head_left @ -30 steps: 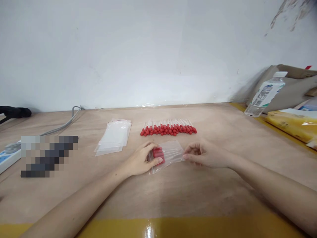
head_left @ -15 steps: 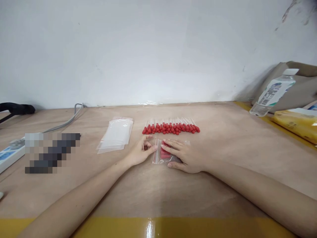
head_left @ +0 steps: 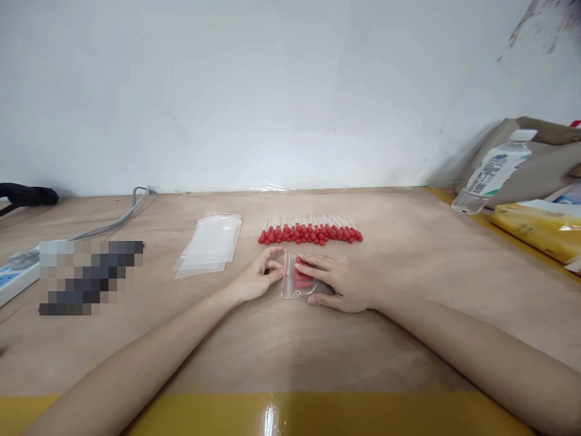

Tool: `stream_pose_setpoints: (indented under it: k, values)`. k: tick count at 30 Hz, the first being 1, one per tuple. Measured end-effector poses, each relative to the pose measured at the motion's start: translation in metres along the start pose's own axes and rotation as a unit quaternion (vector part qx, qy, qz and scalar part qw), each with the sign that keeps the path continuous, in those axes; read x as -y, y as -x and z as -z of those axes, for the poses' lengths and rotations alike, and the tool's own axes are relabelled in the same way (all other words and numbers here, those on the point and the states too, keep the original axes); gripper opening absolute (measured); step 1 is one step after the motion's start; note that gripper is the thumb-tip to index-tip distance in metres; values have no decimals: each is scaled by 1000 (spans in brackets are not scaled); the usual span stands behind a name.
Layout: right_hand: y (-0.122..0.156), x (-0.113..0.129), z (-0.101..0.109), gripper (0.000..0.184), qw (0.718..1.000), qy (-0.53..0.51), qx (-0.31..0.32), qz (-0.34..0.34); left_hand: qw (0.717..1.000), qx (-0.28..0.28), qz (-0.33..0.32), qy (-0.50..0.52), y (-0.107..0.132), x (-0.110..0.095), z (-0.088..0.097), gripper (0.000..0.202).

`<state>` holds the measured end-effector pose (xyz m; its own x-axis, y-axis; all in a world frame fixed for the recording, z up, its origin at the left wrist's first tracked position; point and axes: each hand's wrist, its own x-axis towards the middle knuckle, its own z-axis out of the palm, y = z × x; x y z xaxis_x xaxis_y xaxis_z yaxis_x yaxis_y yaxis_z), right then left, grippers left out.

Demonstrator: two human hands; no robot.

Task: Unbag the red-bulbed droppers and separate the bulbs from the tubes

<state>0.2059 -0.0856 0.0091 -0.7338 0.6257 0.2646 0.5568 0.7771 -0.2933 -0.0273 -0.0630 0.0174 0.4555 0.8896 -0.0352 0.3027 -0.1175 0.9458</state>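
Observation:
A small clear zip bag (head_left: 295,283) with red-tipped pieces inside lies flat on the brown table (head_left: 318,351). My right hand (head_left: 340,280) rests palm down on the bag, fingers stretched flat. My left hand (head_left: 258,275) pinches the bag's left, red-striped edge between thumb and fingers. Just beyond the hands lies a row of red-tipped clear droppers (head_left: 311,231). A stack of empty clear bags (head_left: 209,243) sits to the left of the row.
A tilted water bottle (head_left: 492,172) leans on a cardboard box (head_left: 540,158) at the far right, beside a yellow package (head_left: 535,227). A power strip (head_left: 13,277) and grey cable (head_left: 113,223) lie at the left. Yellow tape (head_left: 290,415) lines the front edge.
A second ago both hands held the bag by its ends. The bag now lies flat, my right hand has come down on top of it, and my left hand has shifted to pinch its left edge.

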Motion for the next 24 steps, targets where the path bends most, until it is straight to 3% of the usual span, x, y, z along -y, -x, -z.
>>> stream_pose_setpoints:
  k: [6, 10, 12, 18, 24]
  values:
    - [-1, 5, 4, 67, 1000, 10, 3, -6, 1000, -12, -9, -20, 0, 1, -3, 53]
    - [-11, 13, 6, 37, 998, 17, -63, -22, 997, -37, -25, -64, -2, 5, -7, 53]
    - [-19, 15, 2, 31, 994, 34, -103, -16, 996, -44, -32, -75, -2, 5, -9, 53]
    - [-38, 8, -7, 37, 980, 149, -114, 71, 994, -39, -51, -84, -3, 5, -10, 54]
    - [-45, 8, 0, 25, 955, 226, -122, 146, 991, -28, -66, -111, -3, 7, -9, 55]
